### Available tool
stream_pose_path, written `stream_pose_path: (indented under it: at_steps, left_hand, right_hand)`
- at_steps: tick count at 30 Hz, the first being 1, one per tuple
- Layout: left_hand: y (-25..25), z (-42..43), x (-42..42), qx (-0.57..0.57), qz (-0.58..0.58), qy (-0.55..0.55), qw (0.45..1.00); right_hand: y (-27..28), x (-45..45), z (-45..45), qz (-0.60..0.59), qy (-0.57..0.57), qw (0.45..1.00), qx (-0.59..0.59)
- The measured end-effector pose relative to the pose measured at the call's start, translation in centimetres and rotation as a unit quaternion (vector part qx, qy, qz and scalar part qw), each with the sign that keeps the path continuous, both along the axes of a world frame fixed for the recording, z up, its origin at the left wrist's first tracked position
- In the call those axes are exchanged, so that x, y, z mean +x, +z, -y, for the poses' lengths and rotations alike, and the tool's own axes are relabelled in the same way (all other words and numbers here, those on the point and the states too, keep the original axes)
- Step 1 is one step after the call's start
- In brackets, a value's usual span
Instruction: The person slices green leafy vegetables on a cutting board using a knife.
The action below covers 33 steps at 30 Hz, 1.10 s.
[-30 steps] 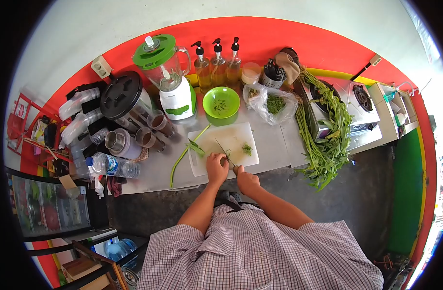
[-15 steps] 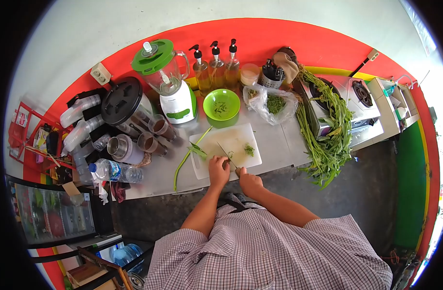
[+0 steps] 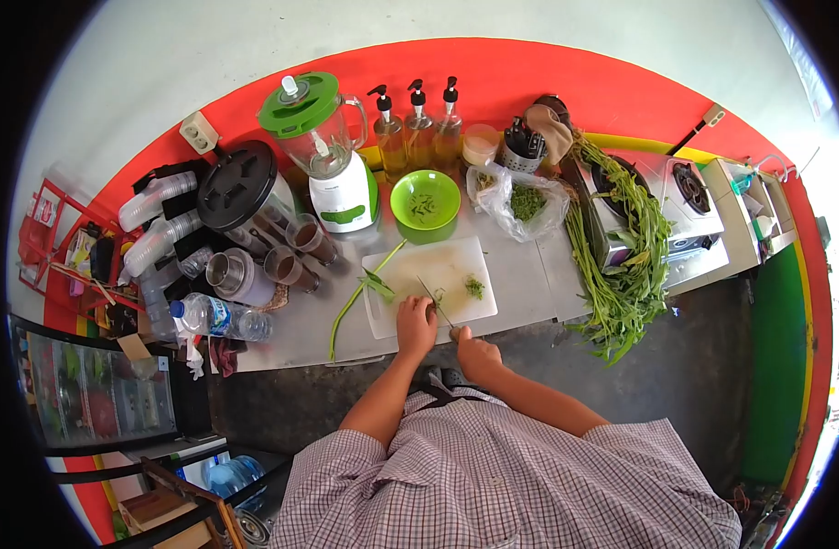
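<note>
My right hand (image 3: pixel 478 355) is closed around the handle of a kitchen knife (image 3: pixel 431 296), whose blade points away from me over a white cutting board (image 3: pixel 394 318). Just left of the blade, my left hand (image 3: pixel 416 326) rests on the board with its fingers curled down; what they hold is hidden under them. A few green bits lie by the blade, and a small heap of chopped greens (image 3: pixel 474 288) sits to its right. A long green stalk (image 3: pixel 350 317) with a leaf lies across the board's left edge. Behind the board stands a green bowl (image 3: pixel 426 231) with cut greens inside.
A blender (image 3: pixel 343 197), pump bottles (image 3: pixel 420 137) and an open plastic bag (image 3: pixel 546 220) of chopped greens stand at the back. Leafy stalks (image 3: pixel 621 302) drape over the stove (image 3: pixel 706 224) at right. Brown-filled cups (image 3: pixel 291 272) and a water bottle (image 3: pixel 220 318) stand left.
The knife handle and my right hand have dropped slightly toward me. My left hand stays by the blade. The whole view has shifted a little.
</note>
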<state>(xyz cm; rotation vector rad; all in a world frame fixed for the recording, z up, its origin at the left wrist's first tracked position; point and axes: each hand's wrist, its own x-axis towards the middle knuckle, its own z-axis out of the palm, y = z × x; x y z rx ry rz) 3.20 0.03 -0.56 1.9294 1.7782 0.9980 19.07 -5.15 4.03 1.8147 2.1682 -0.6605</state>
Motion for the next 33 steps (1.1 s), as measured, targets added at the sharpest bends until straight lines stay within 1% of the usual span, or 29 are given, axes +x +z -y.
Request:
stream_pose_path:
  at_steps: [1, 3, 7, 10, 12, 16, 18, 19, 22, 25, 26, 28, 29, 31, 33]
  left_hand:
    - [0.2, 0.0, 0.1, 0.001, -0.001, 0.001, 1.0]
    - [0.6, 0.1, 0.1, -0.006, -0.028, -0.005, 1.0]
    - [0.5, -0.1, 0.2, -0.024, -0.076, -0.01, 0.997]
    - [0.6, -0.2, 0.4, -0.027, -0.098, -0.009, 0.995]
    - [0.5, 0.1, 0.8, -0.001, -0.109, 0.022, 0.994]
    - [0.4, 0.4, 0.5, 0.016, -0.077, 0.022, 0.997]
    - [0.5, 0.3, 0.2, 0.004, -0.064, 0.004, 0.998]
    - [0.3, 0.3, 0.2, -0.007, -0.045, 0.007, 0.999]
    - [0.1, 0.3, 0.1, -0.009, -0.037, 0.005, 0.999]
    - [0.3, 0.3, 0.0, -0.002, -0.032, 0.006, 0.999]
    - [0.2, 0.2, 0.1, -0.002, -0.031, 0.006, 0.999]
    - [0.5, 0.4, 0.2, -0.005, -0.018, 0.014, 1.0]
    - [0.5, 0.6, 0.2, -0.009, -0.017, 0.019, 1.0]
    - [0.6, 0.5, 0.0, -0.011, -0.007, 0.014, 1.0]
    - [0.3, 0.4, -0.3, -0.015, 0.014, 0.011, 1.0]
  right_hand:
    - [-0.1, -0.1, 0.2, -0.001, 0.001, 1.0, 0.001]
    - [-0.2, -0.6, 0.4, 0.04, -0.011, 0.999, -0.008]
    - [-0.6, -0.5, -1.3, 0.001, 0.009, 1.0, 0.01]
    - [0.3, -0.2, -1.6, -0.003, 0.015, 1.0, -0.008]
    - [0.8, -0.1, -0.4, -0.015, -0.021, 0.997, -0.066]
    - [0.4, -0.2, 0.8, -0.005, -0.026, 0.997, -0.075]
    - [-0.2, -0.3, -0.1, -0.005, -0.008, 0.999, -0.03]
    - [0.3, -0.2, -0.8, -0.008, 0.013, 0.999, -0.042]
    - [1.2, 0.2, -1.5, -0.016, 0.025, 0.998, -0.059]
    - [2.7, 0.1, 0.2, -0.008, 0.011, 0.996, -0.085]
    - [2.2, 0.0, 0.6, -0.007, 0.011, 0.996, -0.085]
    - [1.3, -0.2, 1.2, 0.013, 0.01, 0.999, -0.05]
    - [0.8, -0.1, 1.0, 0.015, 0.015, 0.998, -0.055]
    - [0.8, -0.4, -0.8, -0.028, -0.019, 0.998, -0.059]
    - [1.2, -0.2, -2.3, -0.027, -0.001, 0.998, -0.064]
